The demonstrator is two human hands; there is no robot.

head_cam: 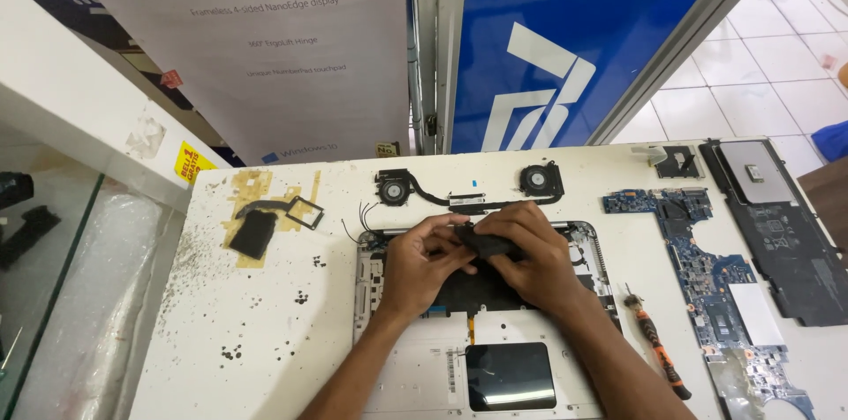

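Nearest me lies the opened silver laptop shell with its dark touchpad back, flat on the white worktop. Above it, my left hand and right hand each close their grip on the black flexible sheet, peeling it off the keyboard back, I judge; next comes a slow, even pull. At twelve o'clock lies the twin-fan heat pipe; at three o'clock, the blue mainboard.

bare table left of the laptop shell; screwdriver and motherboard crowd its right.

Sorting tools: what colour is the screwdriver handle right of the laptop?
Orange and black, on the screwdriver; head view.
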